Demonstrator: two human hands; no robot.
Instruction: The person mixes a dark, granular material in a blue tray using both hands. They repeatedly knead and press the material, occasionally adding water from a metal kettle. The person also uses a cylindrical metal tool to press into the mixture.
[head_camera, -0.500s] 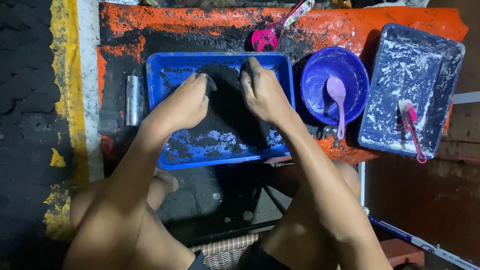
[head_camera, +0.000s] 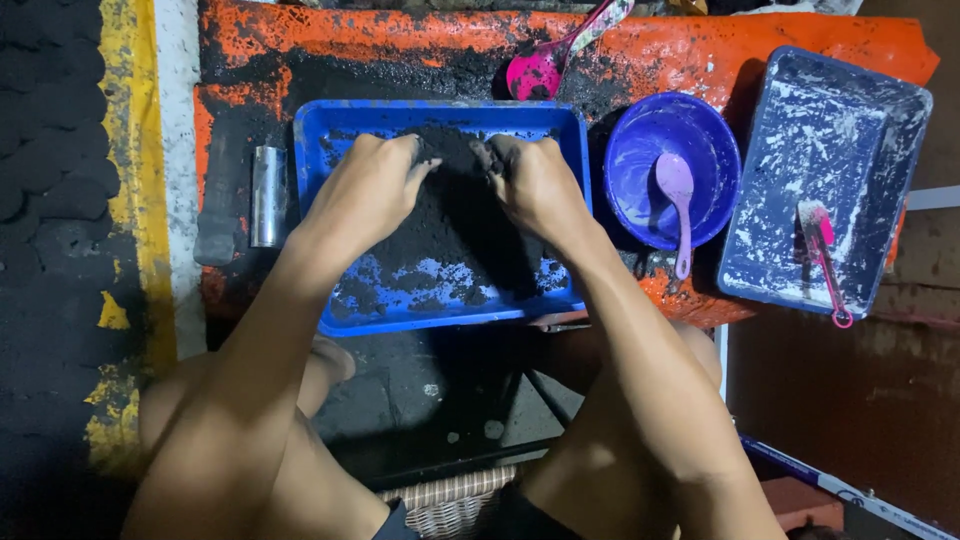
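Note:
A blue rectangular tray (head_camera: 330, 130) lies on an orange, soot-stained board and holds a heap of black powder (head_camera: 450, 235). My left hand (head_camera: 365, 190) rests on the left side of the heap, fingers curled into the powder. On the right side of the heap, my right hand (head_camera: 535, 185) presses down with its fingertips dug into the black stuff. Both hands are dusted black at the fingers. Whether either hand encloses a clump is hidden by the fingers.
A metal cylinder (head_camera: 268, 195) lies left of the tray. Right of it stands a purple bowl (head_camera: 640, 130) with a pale purple spoon (head_camera: 678, 195). Farther right is a second blue tray (head_camera: 830, 120), white-smeared, holding a pink tool (head_camera: 822, 250). A pink scoop (head_camera: 545, 65) lies behind.
Both hands have drawn slightly closer together over the black heap; the fingers curl deeper into the powder.

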